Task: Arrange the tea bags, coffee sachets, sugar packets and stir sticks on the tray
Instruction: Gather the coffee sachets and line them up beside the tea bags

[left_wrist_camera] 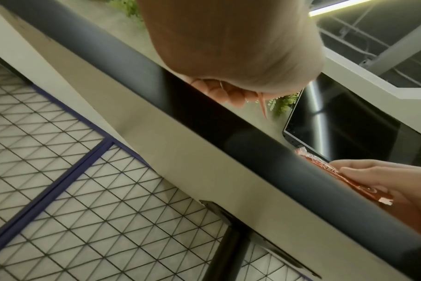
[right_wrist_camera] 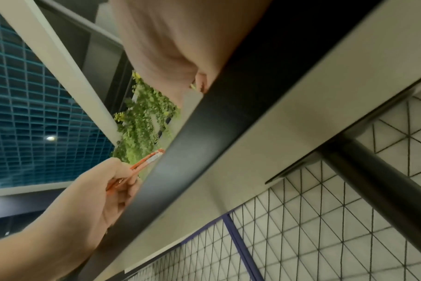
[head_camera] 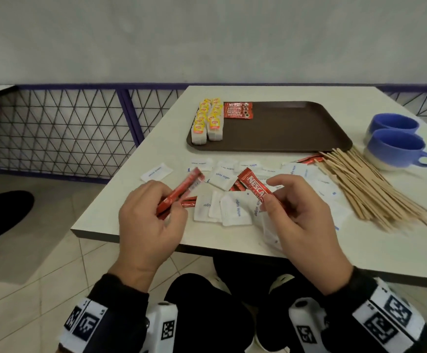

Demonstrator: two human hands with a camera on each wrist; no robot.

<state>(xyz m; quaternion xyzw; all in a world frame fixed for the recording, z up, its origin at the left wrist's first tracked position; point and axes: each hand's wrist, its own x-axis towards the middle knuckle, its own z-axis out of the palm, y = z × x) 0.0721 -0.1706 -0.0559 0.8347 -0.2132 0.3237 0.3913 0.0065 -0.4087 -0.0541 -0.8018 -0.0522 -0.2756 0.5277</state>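
Sachets of coffee are filling both my hands: left hand (head_camera: pixel 147 220) is pinching one (head_camera: pixel 181 191), right hand (head_camera: pixel 306 220) another (head_camera: pixel 257 188), near the tray (head_camera: pixel 296 143). I am judging the next move: laying them beside the far-left red row (head_camera: pixel 237 110).

You see a pale table (head_camera: pixel 141 207) with a dark edge. On its right side stand two blue mugs (head_camera: pixel 395 141) with white bottoms, one just behind the other; the handle of the near one points right. Behind the table runs a wire fence (head_camera: pixel 54 128) with a purple frame, and above it a grey wall (head_camera: pixel 207 39). The floor (head_camera: pixel 29 263) has light tiles. In the wrist views you see the black table leg (right_wrist_camera: pixel 373 182), green plants (right_wrist_camera: pixel 144 121) and a dark screen (left_wrist_camera: pixel 337 123).
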